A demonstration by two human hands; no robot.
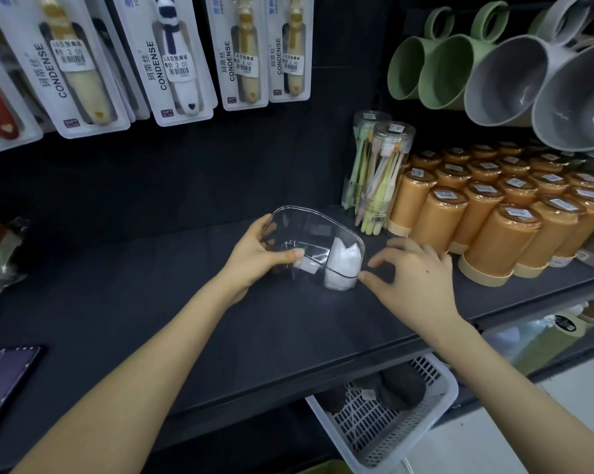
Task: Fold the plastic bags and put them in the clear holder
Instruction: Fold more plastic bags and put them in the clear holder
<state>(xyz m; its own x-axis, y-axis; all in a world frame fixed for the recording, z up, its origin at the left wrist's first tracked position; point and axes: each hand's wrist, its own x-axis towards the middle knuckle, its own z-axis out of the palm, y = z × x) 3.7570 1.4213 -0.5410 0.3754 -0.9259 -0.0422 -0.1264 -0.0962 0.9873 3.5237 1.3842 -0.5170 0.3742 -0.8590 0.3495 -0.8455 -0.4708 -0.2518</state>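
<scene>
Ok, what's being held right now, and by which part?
The left hand grips the clear holder by its left end, thumb on the near wall. The right hand holds nothing; its thumb tip is at the holder's right corner.

Both bare forearms reach in from below, angling toward each other. Left hand [258,249] grips one end of the clear holder [318,227], thumb in front, fingers over the rim. Right hand [417,271] is loose, fingers spread, thumb tip right at the other end.

Glossy see-through plastic holder [318,234], crinkly white plastic bag [343,265] inside, matt dark shelf [152,302], shiny orange plastic cups [494,230]
</scene>
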